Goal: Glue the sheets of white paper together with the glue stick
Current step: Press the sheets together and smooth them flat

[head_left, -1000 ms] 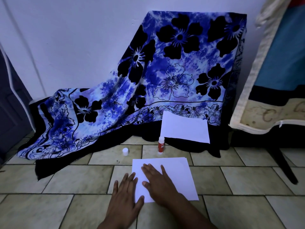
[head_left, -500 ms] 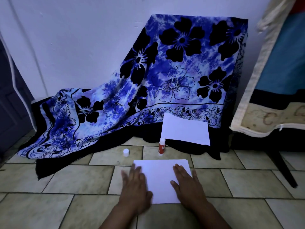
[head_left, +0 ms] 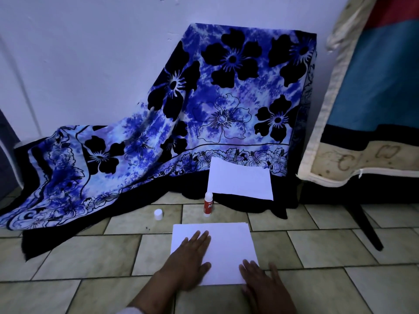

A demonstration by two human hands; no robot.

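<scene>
White paper sheets lie stacked on the tiled floor in front of me. My left hand presses flat on their left half, fingers straight. At the sheets' near right corner my right hand lies flat, fingers extended. Just beyond the sheets a red and white glue stick stands upright and uncapped. Its white cap sits on the floor to the left. Another white sheet leans on the dark cloth behind the glue stick.
A blue flowered cloth drapes over something against the wall. A mattress leans at the right, with a dark furniture leg on the floor below it. Tiled floor spreads left and right of the sheets.
My left hand has slid up and right onto the sheets. My right hand has drawn back toward the near right corner.
</scene>
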